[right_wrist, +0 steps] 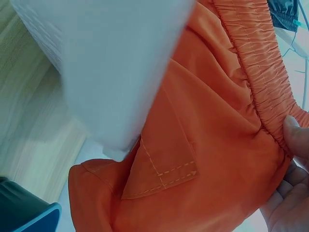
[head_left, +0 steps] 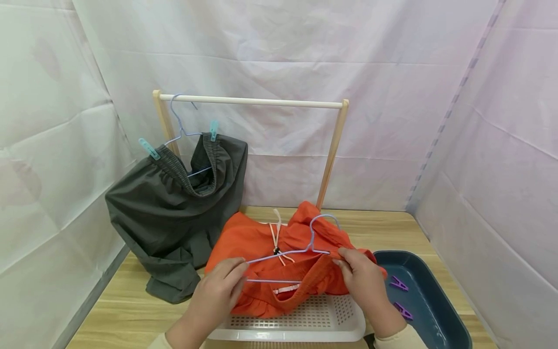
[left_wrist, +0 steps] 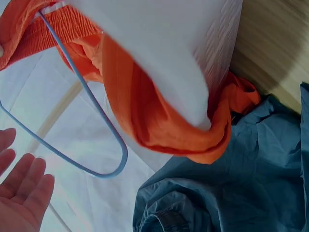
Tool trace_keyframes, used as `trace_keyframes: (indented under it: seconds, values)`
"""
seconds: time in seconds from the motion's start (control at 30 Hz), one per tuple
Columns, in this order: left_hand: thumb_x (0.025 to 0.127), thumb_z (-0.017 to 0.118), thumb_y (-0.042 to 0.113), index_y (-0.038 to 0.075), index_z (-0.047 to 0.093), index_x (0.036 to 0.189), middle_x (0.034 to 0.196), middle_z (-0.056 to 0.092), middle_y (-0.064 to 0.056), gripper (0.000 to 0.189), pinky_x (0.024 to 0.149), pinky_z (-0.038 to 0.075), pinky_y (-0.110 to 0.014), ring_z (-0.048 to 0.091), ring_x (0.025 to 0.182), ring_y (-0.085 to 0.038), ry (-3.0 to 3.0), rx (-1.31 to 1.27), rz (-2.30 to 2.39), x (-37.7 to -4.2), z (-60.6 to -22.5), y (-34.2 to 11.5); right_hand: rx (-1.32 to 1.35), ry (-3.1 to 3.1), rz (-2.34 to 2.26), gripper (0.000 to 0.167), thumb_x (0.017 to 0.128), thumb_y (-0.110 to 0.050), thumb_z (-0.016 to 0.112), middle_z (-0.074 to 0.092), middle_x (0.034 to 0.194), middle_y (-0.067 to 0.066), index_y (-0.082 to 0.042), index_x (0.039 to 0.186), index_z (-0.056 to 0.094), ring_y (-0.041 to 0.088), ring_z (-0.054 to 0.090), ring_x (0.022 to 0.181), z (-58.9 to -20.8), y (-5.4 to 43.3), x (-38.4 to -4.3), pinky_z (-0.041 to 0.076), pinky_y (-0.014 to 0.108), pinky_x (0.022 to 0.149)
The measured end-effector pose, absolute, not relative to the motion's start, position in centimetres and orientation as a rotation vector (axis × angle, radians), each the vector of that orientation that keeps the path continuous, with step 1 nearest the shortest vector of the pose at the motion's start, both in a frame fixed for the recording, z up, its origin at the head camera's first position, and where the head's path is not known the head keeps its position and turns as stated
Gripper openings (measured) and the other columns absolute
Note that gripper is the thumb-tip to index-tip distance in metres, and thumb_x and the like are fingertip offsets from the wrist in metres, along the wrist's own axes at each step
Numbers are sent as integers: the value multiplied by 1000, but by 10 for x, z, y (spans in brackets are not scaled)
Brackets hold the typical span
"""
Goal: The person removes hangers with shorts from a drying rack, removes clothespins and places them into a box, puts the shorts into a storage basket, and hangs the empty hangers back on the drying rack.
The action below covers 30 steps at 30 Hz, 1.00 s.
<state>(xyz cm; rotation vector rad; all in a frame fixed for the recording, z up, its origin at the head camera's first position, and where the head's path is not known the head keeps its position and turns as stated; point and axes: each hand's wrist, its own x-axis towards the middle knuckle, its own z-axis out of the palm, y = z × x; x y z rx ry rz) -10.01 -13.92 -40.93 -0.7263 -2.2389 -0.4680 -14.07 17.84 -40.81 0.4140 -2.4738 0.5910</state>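
Note:
Orange elastic-waist pants (head_left: 257,237) with a pale drawstring lie bunched over a white perforated basket (head_left: 287,335). A light purple hanger (head_left: 311,237) has its right end inside their waistband (right_wrist: 256,63). My right hand (head_left: 364,278) pinches that side of the waistband, thumb on the gathered fabric and fingers beneath. In the head view my left hand (head_left: 218,293) overlaps the left side of the hanger. The left wrist view has the fingers of that hand (left_wrist: 24,193) extended beside the hanger's rounded left end (left_wrist: 116,166), which is outside the waistband.
Dark grey pants (head_left: 183,218) hang at left from another hanger (head_left: 176,118) with teal clips (head_left: 149,149), on a wooden rack (head_left: 257,101). At right, a dark blue tray (head_left: 429,291) holds purple clips (head_left: 398,284). White cloth walls enclose the wooden table (head_left: 375,225).

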Motion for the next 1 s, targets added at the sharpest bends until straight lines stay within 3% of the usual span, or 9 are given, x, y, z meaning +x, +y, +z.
trace_keyframes:
  seconds: [0.03, 0.13, 0.4, 0.73, 1.0]
  values:
    - [90, 68, 20, 9, 69, 105, 101, 65, -6, 19, 68, 58, -32, 64, 90, -18, -2248, -717, -464, -101, -408, -140, 416, -2473, 586, 30, 71, -4, 82, 70, 89, 9, -2, 99, 71, 28, 69, 83, -409, 179, -141, 58, 43, 72]
    - [66, 86, 7, 9, 69, 105, 101, 65, -5, 43, 69, 58, -31, 64, 90, -18, -2290, -689, -451, -103, -407, -139, 424, -2468, 581, 30, 71, -4, 82, 70, 89, 8, -2, 99, 71, 28, 69, 83, -410, 179, -140, 57, 43, 72]
    - [69, 87, 12, 10, 69, 104, 99, 66, -4, 39, 73, 58, -33, 63, 90, -17, -2404, -646, -479, -108, -406, -136, 463, -2451, 581, 29, 69, -3, 83, 70, 87, 6, -4, 96, 72, 25, 69, 80, -408, 177, -137, 58, 40, 69]
    - [70, 83, 1, 9, 70, 97, 88, 68, 1, 31, 70, 57, -28, 64, 81, -13, -2411, -637, -496, -111, -406, -133, 509, -2466, 559, 28, 69, -5, 83, 68, 83, 2, -6, 94, 71, 20, 67, 77, -403, 174, -134, 58, 36, 70]
    - [70, 81, -5, 8, 70, 97, 89, 70, 0, 32, 70, 58, -28, 65, 81, -13, -2465, -617, -475, -110, -406, -133, 593, -2403, 513, 30, 66, -5, 85, 68, 83, 1, -8, 93, 71, 18, 66, 76, -401, 172, -135, 59, 34, 70]
